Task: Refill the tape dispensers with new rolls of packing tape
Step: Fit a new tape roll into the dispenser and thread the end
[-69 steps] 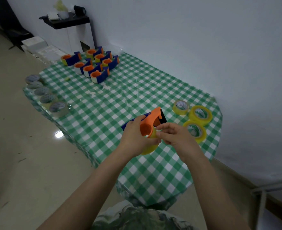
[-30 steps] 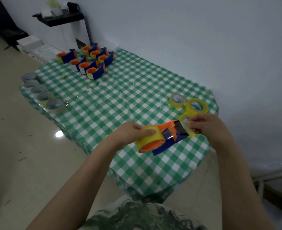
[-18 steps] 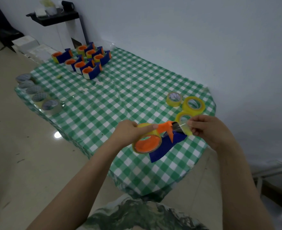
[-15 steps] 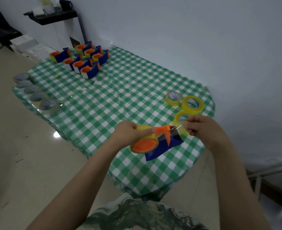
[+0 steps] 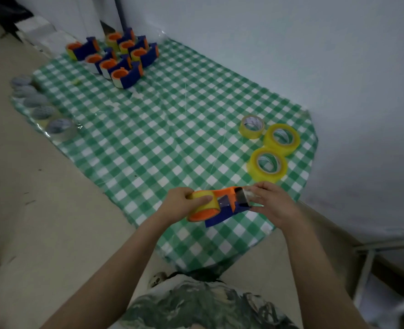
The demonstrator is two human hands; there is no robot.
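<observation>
An orange and blue tape dispenser (image 5: pixel 222 205) with a yellow tape roll (image 5: pixel 204 202) on its hub is held above the near edge of the green checked table (image 5: pixel 148 143). My left hand (image 5: pixel 182 205) grips the roll end, thumb across the yellow tape. My right hand (image 5: pixel 271 205) pinches the clear tape end (image 5: pixel 249 194) at the dispenser's blade end. Three yellow tape rolls lie flat at the right: a small roll (image 5: pixel 252 126), a second roll (image 5: pixel 281 138) and the nearest roll (image 5: pixel 267 164).
Several loaded orange and blue dispensers (image 5: pixel 118 58) stand grouped at the far left corner. A row of several greyish tape rolls (image 5: pixel 42 108) lines the left table edge. A white wall (image 5: pixel 315 55) runs along the table's right side. Bare floor lies left.
The dispenser has turned from upright to lying sideways between my hands. My right hand has drawn the tape end out to the blade end and moved a little nearer. The view has shifted.
</observation>
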